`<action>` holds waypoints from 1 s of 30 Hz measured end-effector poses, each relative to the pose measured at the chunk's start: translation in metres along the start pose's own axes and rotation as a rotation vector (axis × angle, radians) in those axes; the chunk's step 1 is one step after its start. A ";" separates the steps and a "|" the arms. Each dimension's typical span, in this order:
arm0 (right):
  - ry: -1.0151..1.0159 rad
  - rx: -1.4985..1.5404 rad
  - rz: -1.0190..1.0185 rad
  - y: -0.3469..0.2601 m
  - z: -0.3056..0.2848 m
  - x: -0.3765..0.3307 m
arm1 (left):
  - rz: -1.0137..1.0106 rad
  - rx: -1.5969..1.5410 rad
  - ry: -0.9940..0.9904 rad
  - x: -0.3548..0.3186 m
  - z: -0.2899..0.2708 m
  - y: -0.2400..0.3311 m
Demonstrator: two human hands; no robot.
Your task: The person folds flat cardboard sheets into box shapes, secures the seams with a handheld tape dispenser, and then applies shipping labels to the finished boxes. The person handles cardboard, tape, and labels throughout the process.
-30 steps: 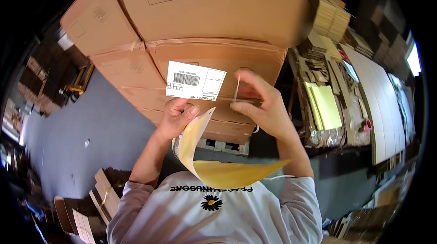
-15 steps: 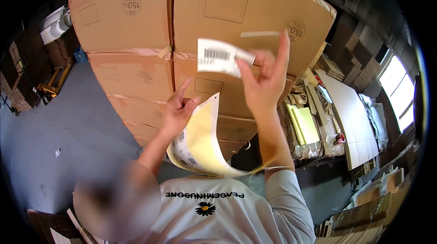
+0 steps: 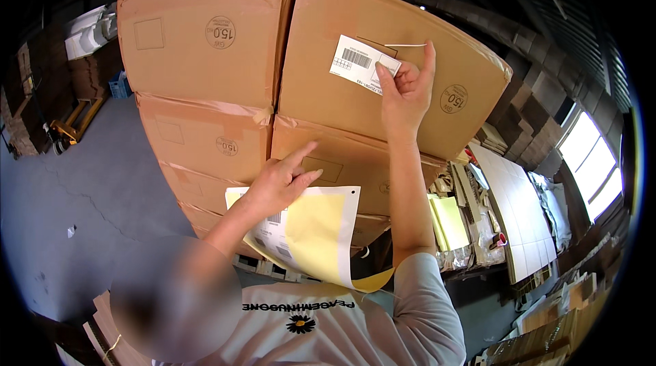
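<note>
Stacked brown cardboard boxes [image 3: 205, 45] fill the view ahead, a grey floor [image 3: 82, 188] to the left and flat cardboard sheets [image 3: 519, 222] to the right. The right hand [image 3: 404, 89], fingers pinched, presses a white barcoded label [image 3: 362, 65] onto the upper right box [image 3: 383, 72]. The left hand [image 3: 280, 185] grips a yellow-backed label sheet [image 3: 318, 233], forefinger extended, against a lower box [image 3: 342, 168].

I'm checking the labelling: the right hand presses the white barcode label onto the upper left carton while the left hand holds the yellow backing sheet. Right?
Not quite. The head view shows the right hand pressing the white barcode label onto the upper right carton; the left hand holds the yellow backing sheet.
</note>
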State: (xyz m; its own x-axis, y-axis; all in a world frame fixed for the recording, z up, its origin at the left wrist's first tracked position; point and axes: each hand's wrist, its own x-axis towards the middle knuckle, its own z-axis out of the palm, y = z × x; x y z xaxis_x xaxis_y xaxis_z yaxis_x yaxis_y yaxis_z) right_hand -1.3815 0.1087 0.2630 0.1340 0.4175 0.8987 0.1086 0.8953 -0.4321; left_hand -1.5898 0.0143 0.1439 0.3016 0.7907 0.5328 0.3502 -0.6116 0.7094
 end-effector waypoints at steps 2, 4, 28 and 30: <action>0.010 -0.019 -0.006 -0.002 0.001 0.002 | 0.049 0.054 0.026 0.009 -0.002 0.003; 0.023 -0.063 0.005 -0.004 0.002 0.002 | 0.080 0.123 0.056 0.021 -0.002 0.005; 0.112 -0.402 -0.117 -0.002 -0.002 0.011 | 0.309 0.965 0.325 0.133 -0.020 0.005; 0.171 -0.539 -0.233 -0.017 -0.013 0.011 | 0.332 0.992 0.332 0.133 -0.018 0.007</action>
State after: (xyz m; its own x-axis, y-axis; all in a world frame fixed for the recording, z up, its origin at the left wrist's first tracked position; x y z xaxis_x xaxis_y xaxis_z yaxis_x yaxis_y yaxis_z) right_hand -1.3688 0.0961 0.2795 0.1975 0.1492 0.9689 0.6315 0.7366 -0.2422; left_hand -1.5633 0.1160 0.2277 0.3115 0.4592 0.8319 0.8983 -0.4279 -0.1001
